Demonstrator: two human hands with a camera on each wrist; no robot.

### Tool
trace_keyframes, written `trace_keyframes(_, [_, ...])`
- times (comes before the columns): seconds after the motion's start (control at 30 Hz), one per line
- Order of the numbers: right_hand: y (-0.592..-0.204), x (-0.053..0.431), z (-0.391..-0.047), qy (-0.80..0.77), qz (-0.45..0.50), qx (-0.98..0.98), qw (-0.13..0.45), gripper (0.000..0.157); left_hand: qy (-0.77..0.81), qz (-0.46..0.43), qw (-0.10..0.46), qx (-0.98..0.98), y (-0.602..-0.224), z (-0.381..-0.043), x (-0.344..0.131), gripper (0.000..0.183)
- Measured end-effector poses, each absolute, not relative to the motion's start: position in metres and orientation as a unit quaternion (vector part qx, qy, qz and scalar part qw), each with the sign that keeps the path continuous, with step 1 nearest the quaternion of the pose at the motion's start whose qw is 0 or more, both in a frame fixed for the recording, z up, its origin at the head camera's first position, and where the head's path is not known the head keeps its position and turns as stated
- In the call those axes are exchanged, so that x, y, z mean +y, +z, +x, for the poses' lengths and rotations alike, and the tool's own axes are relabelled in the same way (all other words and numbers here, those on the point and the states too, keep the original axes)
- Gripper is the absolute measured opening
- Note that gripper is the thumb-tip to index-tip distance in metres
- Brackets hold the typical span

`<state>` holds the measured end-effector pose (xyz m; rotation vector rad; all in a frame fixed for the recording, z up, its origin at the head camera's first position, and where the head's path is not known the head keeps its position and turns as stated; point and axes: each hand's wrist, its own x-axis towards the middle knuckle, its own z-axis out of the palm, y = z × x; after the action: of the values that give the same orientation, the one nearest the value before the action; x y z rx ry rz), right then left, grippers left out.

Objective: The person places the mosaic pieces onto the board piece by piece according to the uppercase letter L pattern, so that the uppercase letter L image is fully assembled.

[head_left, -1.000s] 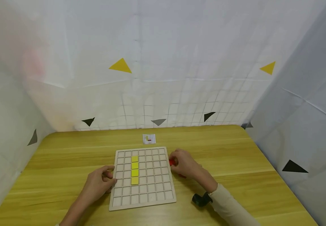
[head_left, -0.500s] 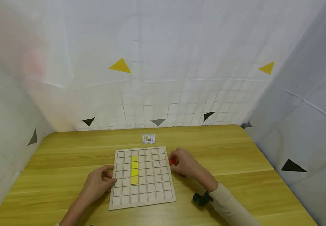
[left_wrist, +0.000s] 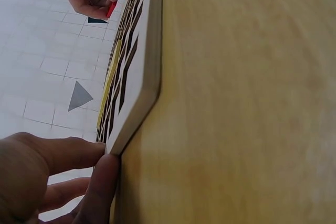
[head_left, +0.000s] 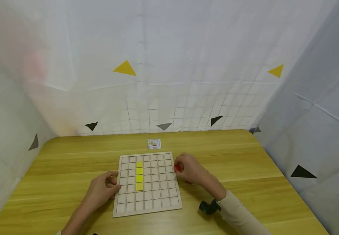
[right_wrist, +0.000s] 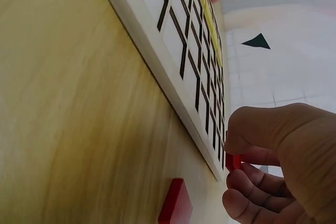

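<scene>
A wooden grid board (head_left: pixel 160 203) lies on the table, with a column of several yellow square tiles (head_left: pixel 139 179) in its cells. My left hand (head_left: pixel 101 189) rests at the board's left edge; thumb and forefinger touch it, a little apart from each other. At the right edge, my right hand (head_left: pixel 191 169) pinches a red tile (head_left: pixel 177 168) between thumb and fingers, just over the rim. Another red tile (right_wrist: pixel 177 203) lies on the table below that hand, mostly hidden from the head view. The fingers cover part of the held tile.
Behind the board lies a small card (head_left: pixel 154 144) printed with a grid and yellow and red marks. A dark device (head_left: pixel 209 207) sits at my right wrist. White sheeting (head_left: pixel 169 98) with triangles encloses the wooden table (head_left: pixel 231 156) at the back and sides.
My right hand has shifted slightly left with the red tile, which now reaches the board's right rim. The left hand stays at the left edge, and the yellow tiles stay in place.
</scene>
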<state>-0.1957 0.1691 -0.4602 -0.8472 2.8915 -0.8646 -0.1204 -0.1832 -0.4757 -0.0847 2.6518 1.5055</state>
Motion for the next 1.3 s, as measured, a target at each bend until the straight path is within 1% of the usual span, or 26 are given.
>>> trace_keyframes(0.3, [-0.46, 0.158, -0.191, -0.281, -0.287, 0.916, 0.005, 0.02, 0.494, -0.028, 0.04, 0.868, -0.477, -0.122, -0.183, 0.052])
trace_keyframes(0.7, [-0.458, 0.144, -0.189, -0.276, -0.32, 0.907, -0.004, 0.021, 0.491, -0.029, 0.041, 0.87, -0.475, -0.12, -0.183, 0.053])
trace_keyframes(0.83, [-0.456, 0.139, -0.188, -0.27, -0.323, 0.907, -0.006, 0.02, 0.491, -0.028, 0.04, 0.87, -0.476, -0.121, -0.184, 0.053])
trace_keyframes(1.0, [-0.453, 0.132, -0.186, -0.273, -0.328, 0.904, -0.002, 0.017, 0.492, -0.024, 0.036, 0.87, -0.477, -0.12, -0.184, 0.052])
trace_keyframes(1.3, [-0.453, 0.122, -0.184, -0.271, -0.334, 0.903, 0.005, 0.018, 0.495, -0.024, 0.034, 0.868, -0.476, -0.119, -0.183, 0.052])
